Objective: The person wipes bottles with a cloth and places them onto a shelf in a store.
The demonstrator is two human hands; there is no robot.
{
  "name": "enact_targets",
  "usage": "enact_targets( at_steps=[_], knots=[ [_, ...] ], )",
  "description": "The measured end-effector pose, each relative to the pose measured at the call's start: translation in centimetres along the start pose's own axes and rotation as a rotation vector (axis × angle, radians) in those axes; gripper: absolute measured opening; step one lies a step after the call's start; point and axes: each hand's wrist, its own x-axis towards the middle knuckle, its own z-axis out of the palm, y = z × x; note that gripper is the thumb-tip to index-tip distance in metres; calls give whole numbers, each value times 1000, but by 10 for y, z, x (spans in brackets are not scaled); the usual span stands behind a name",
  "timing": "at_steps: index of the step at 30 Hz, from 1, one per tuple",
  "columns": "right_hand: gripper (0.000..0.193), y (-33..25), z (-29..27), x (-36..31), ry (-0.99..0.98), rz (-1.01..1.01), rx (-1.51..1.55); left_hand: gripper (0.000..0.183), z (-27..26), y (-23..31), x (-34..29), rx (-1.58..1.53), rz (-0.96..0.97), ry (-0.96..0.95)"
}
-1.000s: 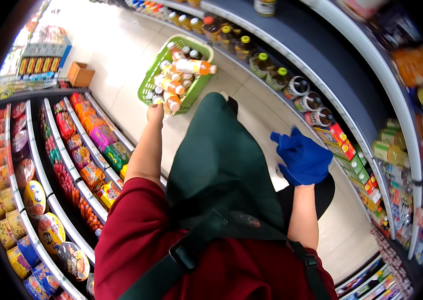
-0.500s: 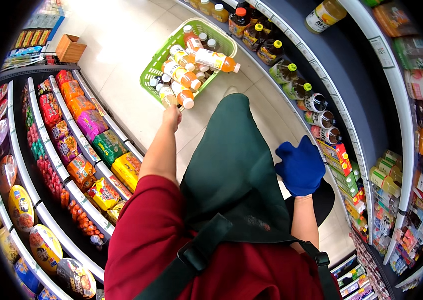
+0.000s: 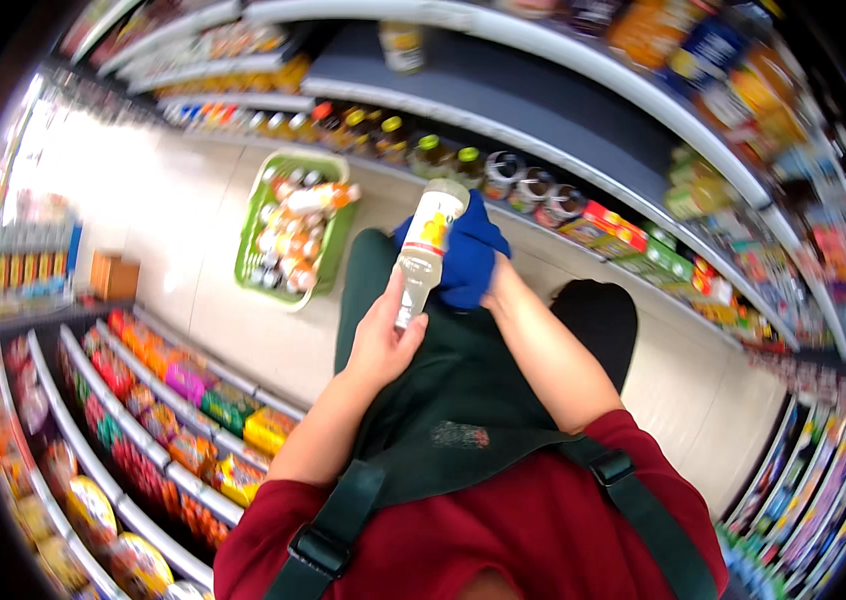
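Note:
My left hand [image 3: 381, 335] is closed around the narrow capped end of a clear bottle [image 3: 431, 232] with a white and yellow fruit label. The bottle tilts over my lap, its base pointing up and away to the right. A blue cloth [image 3: 475, 258] lies over my right hand [image 3: 499, 284] and hides most of its fingers. That hand is bunched in the cloth close against the bottle's right side. Ahead to the left, a green basket [image 3: 328, 262] stands on the floor, holding several juice bottles [image 3: 288, 235] with orange and pale contents.
Across the front and right runs a drinks shelf [image 3: 543, 150] with dark bottles on its low tier; one bottle [image 3: 403, 48] stands on the tier above. A snack shelf [image 3: 183, 420] curves along the left. Beyond it sits a small brown box [image 3: 115, 275] on the tiled floor.
My left hand has drawn a bottle from the basket back to my lap. My right hand has brought the blue cloth over to it. My view has turned to the right.

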Motion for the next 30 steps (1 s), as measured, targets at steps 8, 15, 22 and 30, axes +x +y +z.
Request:
enact_targets(
  at_steps=[8,15,22,30],
  knots=[
    [23,-62,-75,-70,457,-167,474,57,37,86,64,382,494,-384],
    [26,-74,-166,-62,518,-317,596,50,149,104,119,-407,69,-113],
    [15,-79,-229,-72,769,-422,766,46,224,133,157,-460,216,-244],
    [15,5,-298,-32,303,-97,459,45,306,182,255,-204,572,-260]
  ],
)
